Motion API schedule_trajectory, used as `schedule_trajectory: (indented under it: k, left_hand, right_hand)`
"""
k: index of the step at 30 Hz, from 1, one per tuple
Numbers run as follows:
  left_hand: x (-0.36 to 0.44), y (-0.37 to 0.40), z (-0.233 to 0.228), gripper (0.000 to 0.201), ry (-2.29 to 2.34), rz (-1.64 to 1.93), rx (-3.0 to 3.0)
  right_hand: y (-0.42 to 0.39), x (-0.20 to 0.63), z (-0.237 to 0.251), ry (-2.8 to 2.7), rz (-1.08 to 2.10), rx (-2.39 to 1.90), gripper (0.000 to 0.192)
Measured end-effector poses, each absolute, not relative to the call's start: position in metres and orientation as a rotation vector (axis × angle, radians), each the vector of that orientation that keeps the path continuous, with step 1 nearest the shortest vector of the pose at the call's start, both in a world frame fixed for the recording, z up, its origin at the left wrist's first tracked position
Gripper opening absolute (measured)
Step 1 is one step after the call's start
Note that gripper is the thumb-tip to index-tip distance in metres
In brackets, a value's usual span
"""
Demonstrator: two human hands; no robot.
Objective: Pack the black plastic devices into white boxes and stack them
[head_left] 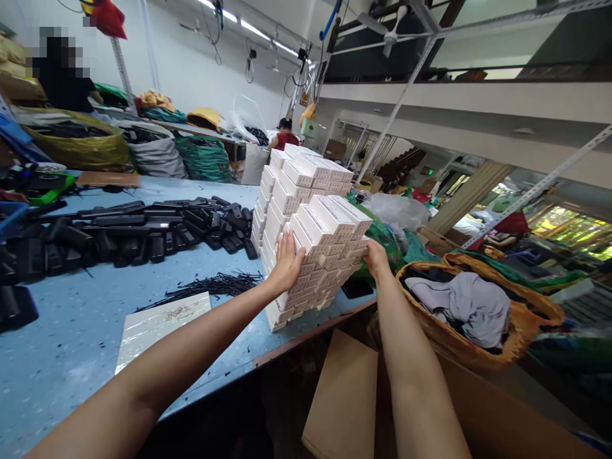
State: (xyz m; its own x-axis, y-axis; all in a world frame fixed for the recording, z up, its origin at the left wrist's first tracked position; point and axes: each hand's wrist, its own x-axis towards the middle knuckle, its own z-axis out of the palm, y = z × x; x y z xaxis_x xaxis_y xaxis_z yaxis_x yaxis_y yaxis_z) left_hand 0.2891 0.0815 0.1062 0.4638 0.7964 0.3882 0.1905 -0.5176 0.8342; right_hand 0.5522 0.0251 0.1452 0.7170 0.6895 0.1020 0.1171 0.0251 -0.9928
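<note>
A tall stack of small white boxes point(310, 255) stands at the edge of the blue table point(239, 363); its rows are stepped and slightly uneven. Flat against its left side lies my left hand point(285, 262), fingers stretched out and touching the boxes. At the opposite side my right hand point(377, 257) is bent round the right edge of a middle row, with its fingertips partly hidden. Black cable ties or thin cords point(215, 285) lie on the table left of the stack. A white sheet with a shiny film point(162, 322) lies near my left forearm.
Many black plastic devices point(157, 229) are heaped behind on the table. A cardboard box point(344, 395) stands below the table edge, and an orange sack with grey cloth point(463, 306) is at right. Filled sacks point(203, 156) and two people are in the background.
</note>
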Motion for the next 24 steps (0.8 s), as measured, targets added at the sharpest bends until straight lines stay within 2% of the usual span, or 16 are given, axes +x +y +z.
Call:
schedule_trajectory:
  k: [7,14,18,24]
  left_hand:
    - [0.279,0.085,0.111,0.067,0.798,1.178,1.954]
    - [0.275,0.089,0.107,0.068,0.779,1.256,1.961]
    - [0.269,0.092,0.110,0.064,0.800,1.272,1.965]
    - [0.259,0.096,0.113,0.065,0.754,1.275,2.002]
  right_hand:
    - [0.015,0.552,0.157,-0.790,0.500,-1.623,0.061]
    - [0.015,0.535,0.228,-1.023,0.296,-1.594,0.075]
    - [0.027,0.508,0.252,-1.233,0.255,-1.691,0.066]
    - [0.017,0.534,0.259,-1.001,0.421,-1.388,0.064]
